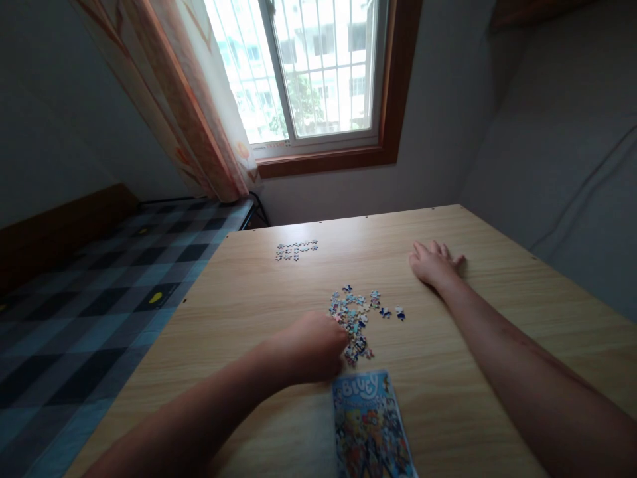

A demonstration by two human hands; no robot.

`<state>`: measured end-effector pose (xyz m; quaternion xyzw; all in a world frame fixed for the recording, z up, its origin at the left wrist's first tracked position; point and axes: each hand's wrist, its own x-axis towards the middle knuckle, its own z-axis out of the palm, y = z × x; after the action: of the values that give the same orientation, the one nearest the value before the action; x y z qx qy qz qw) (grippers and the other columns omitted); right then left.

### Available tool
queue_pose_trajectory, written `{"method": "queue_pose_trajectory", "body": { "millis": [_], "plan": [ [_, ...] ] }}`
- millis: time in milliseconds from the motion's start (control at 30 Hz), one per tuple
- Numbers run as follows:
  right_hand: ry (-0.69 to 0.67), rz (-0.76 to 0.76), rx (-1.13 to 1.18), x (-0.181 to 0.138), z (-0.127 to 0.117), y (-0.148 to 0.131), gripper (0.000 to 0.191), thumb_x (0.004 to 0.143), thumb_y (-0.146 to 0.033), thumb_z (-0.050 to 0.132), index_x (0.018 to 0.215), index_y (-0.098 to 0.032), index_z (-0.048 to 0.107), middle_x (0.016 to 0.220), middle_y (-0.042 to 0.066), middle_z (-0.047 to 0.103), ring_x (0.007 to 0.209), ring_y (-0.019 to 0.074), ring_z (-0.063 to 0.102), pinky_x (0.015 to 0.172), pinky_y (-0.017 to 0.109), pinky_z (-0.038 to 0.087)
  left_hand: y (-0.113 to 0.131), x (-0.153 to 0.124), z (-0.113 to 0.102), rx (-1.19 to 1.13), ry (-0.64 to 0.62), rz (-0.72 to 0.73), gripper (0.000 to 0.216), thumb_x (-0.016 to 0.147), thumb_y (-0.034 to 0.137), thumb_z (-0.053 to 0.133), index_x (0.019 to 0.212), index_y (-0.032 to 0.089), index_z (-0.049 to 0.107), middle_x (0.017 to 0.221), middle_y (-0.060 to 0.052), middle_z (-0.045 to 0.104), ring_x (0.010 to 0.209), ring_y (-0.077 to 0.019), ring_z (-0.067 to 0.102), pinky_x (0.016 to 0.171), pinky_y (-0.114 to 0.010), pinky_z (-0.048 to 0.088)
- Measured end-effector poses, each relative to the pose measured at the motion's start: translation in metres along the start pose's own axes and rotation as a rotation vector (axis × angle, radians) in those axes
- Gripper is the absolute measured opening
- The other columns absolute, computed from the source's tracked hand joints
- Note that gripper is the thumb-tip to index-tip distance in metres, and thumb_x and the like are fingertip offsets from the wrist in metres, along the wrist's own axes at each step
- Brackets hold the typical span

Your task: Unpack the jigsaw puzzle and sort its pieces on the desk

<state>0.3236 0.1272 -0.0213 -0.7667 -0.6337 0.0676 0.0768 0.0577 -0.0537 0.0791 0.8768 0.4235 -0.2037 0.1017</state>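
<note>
A heap of small loose puzzle pieces lies in the middle of a light wooden table. My left hand rests at the heap's left edge, fingers curled down into the pieces; what they pinch is hidden. My right hand lies flat on the table to the right of the heap, fingers stretched out, holding nothing. A short joined strip of puzzle pieces sits further back on the left. A colourful picture card or box lies near the front edge, just below the heap.
A bed with a checked blue and black cover stands left of the table. Behind are a barred window with a wooden frame and an orange-patterned curtain. A grey wall runs along the right.
</note>
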Motion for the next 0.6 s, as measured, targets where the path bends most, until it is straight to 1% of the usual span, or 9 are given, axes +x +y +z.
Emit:
{"method": "queue_pose_trajectory", "body": {
  "millis": [67,133,233,300,400,500,600],
  "plan": [
    [-0.002,-0.002,-0.008,0.0,0.0,0.0,0.057,0.099,-0.048,0.02,0.151,-0.031,0.037,0.16,0.013,0.027,0.146,0.0358,0.02,0.109,0.074,0.012,-0.001,-0.004,-0.005,-0.01,-0.023,0.028,0.01,0.076,0.019,0.06,0.074,0.017,0.07,0.075,-0.009,0.07,0.067,-0.0193,0.063,0.063,-0.03,0.051],
    [-0.004,0.001,-0.013,0.0,0.0,0.0,0.057,0.099,-0.047,0.02,0.15,-0.032,0.037,0.16,0.013,0.027,0.146,0.036,0.021,0.109,0.074,0.013,-0.005,-0.01,-0.012,-0.027,-0.013,0.023,0.009,0.074,0.017,0.059,0.073,0.018,0.068,0.073,-0.007,0.069,0.065,-0.0176,0.061,0.062,-0.029,0.049],
    [-0.001,0.008,-0.009,-0.001,0.0,-0.001,0.056,0.099,-0.047,0.02,0.15,-0.032,0.039,0.159,0.013,0.028,0.146,0.0355,0.021,0.109,0.073,0.013,-0.019,-0.017,-0.025,-0.041,0.094,-0.058,0.014,0.076,0.014,0.053,0.077,0.019,0.066,0.072,-0.005,0.067,0.064,-0.016,0.058,0.06,-0.028,0.046],
    [0.004,0.007,-0.005,-0.001,-0.001,-0.001,0.056,0.099,-0.048,0.021,0.15,-0.032,0.039,0.16,0.013,0.028,0.146,0.0352,0.021,0.11,0.073,0.013,-0.033,-0.019,-0.031,-0.034,0.169,-0.167,0.014,0.076,0.013,0.052,0.08,0.019,0.065,0.074,-0.005,0.067,0.067,-0.0159,0.058,0.062,-0.027,0.045],
    [0.005,0.005,-0.006,0.0,0.0,-0.001,0.057,0.098,-0.048,0.021,0.15,-0.032,0.038,0.16,0.013,0.028,0.147,0.0352,0.021,0.109,0.073,0.013,-0.059,-0.015,-0.031,0.005,0.227,-0.371,0.015,0.076,0.013,0.053,0.084,0.019,0.064,0.082,-0.007,0.069,0.077,-0.0185,0.061,0.068,-0.028,0.046],
    [0.006,0.005,-0.01,0.001,0.002,-0.001,0.057,0.098,-0.048,0.02,0.15,-0.032,0.038,0.16,0.013,0.027,0.147,0.035,0.02,0.109,0.073,0.013,-0.079,-0.004,-0.022,0.038,0.251,-0.57,0.019,0.079,0.011,0.05,0.089,0.017,0.065,0.092,-0.011,0.071,0.085,-0.0223,0.065,0.071,-0.03,0.048],
    [0.011,0.006,-0.014,0.001,0.003,-0.001,0.056,0.099,-0.047,0.02,0.149,-0.032,0.039,0.16,0.013,0.028,0.147,0.0346,0.021,0.11,0.073,0.013,-0.092,0.009,-0.011,0.048,0.273,-0.747,0.027,0.084,0.007,0.045,0.1,0.014,0.066,0.102,-0.015,0.071,0.089,-0.0246,0.067,0.072,-0.032,0.05]
  ]
}}
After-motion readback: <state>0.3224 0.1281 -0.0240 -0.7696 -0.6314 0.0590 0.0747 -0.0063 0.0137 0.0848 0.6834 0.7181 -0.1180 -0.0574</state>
